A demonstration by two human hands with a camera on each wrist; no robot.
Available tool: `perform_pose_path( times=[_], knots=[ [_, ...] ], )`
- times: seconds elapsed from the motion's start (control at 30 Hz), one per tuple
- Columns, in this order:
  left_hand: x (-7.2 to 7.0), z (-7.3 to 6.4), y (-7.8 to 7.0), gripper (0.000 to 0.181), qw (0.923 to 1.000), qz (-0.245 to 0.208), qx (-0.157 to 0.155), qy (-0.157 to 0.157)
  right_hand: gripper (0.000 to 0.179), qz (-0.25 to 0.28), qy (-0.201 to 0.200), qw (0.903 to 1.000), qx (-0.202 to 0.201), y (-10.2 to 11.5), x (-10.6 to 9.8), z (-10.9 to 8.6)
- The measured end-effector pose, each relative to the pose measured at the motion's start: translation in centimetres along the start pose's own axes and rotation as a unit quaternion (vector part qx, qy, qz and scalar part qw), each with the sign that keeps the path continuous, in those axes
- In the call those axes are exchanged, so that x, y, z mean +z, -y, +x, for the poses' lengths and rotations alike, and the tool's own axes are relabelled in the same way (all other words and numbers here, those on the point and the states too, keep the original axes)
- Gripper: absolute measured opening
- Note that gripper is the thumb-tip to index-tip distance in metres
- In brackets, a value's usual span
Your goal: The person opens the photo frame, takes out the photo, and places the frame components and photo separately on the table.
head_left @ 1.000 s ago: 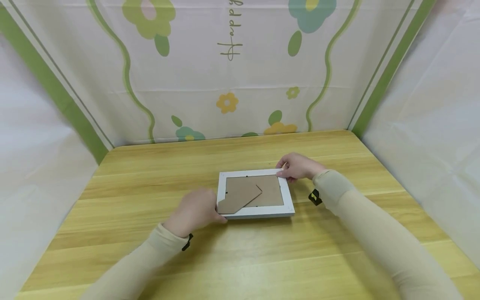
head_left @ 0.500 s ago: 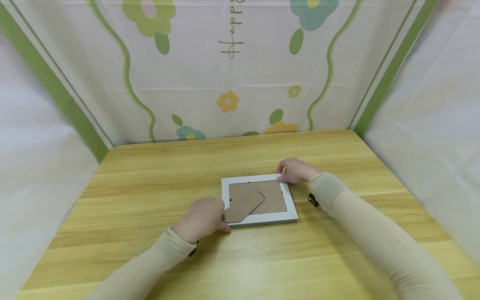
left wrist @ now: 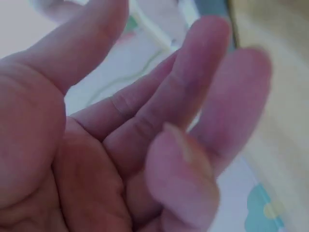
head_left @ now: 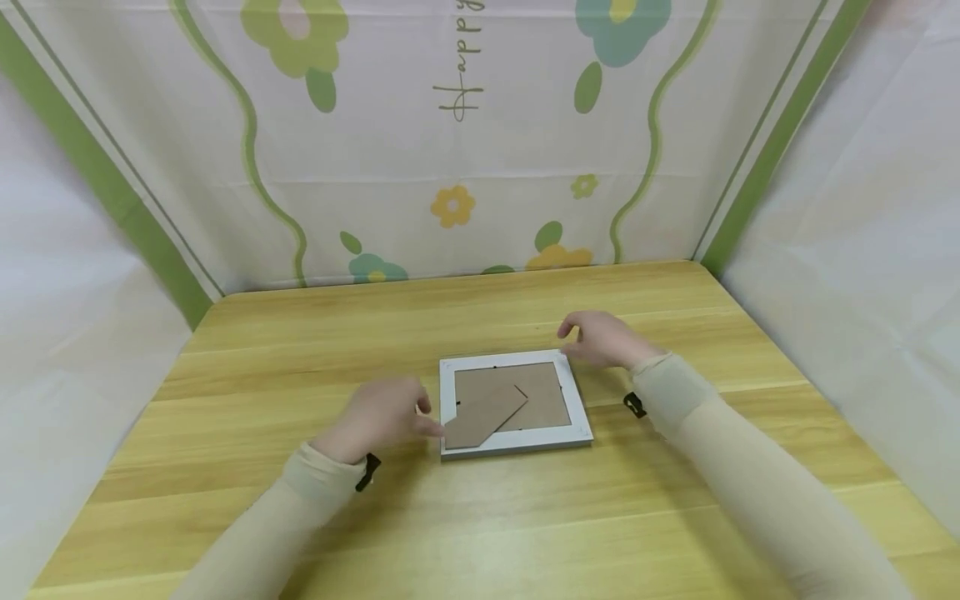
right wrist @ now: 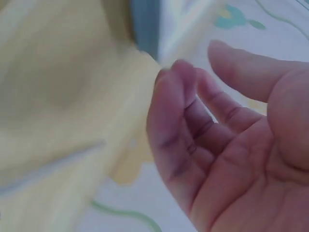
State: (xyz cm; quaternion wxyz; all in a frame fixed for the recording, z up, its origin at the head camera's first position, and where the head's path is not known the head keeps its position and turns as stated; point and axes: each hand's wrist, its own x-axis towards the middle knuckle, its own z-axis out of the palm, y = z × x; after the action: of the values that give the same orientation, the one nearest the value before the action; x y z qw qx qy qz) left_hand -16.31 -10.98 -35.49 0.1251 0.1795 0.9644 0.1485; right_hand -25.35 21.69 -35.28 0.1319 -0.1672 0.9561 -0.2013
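A white picture frame (head_left: pixel 581 417) lies face down on the table, its brown backing board (head_left: pixel 543 387) and folded easel leg (head_left: pixel 480 423) turned up. Small dark tabs sit along the board's edges. My left hand (head_left: pixel 382 417) is beside the frame's left edge, thumb tip right at the near-left corner. In the left wrist view its fingers are loosely bent with nothing between them. By the far-right corner is my right hand (head_left: pixel 602 337), fingers loosely curved and the palm bare in the right wrist view.
The wooden table (head_left: pixel 300 350) has a patterned cloth (head_left: pixel 360 142) with flowers hanging behind it. White cloth walls (head_left: pixel 862 208) stand at both sides. Black clips (head_left: pixel 634 406) show at the wrists, below the beige sleeves.
Earlier both hands held the frame at its corners, and it was lowered slightly toward me onto the table. Now both have let go; the left has drawn back to the left.
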Motion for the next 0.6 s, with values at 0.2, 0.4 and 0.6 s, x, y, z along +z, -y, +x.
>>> perform_pose_path(
  times=[0.2,0.4,0.6],
  knots=[
    [-1.2,1.5,2.0,0.05,0.9958,-0.068,0.06,0.012,0.027,-0.015,-0.078,0.9966,0.021,-0.9,-2.0,-2.9],
    [-0.2,3.2,3.5,0.06,0.9915,-0.065,0.11,0.026,0.029,0.003,-0.105,0.9931,0.052,-3.0,-2.3,-4.9],
    [0.3,3.8,3.9,0.074,0.9895,-0.074,0.116,0.045,0.035,0.002,-0.097,0.9929,0.069,-4.8,-2.3,-5.7]
  ],
)
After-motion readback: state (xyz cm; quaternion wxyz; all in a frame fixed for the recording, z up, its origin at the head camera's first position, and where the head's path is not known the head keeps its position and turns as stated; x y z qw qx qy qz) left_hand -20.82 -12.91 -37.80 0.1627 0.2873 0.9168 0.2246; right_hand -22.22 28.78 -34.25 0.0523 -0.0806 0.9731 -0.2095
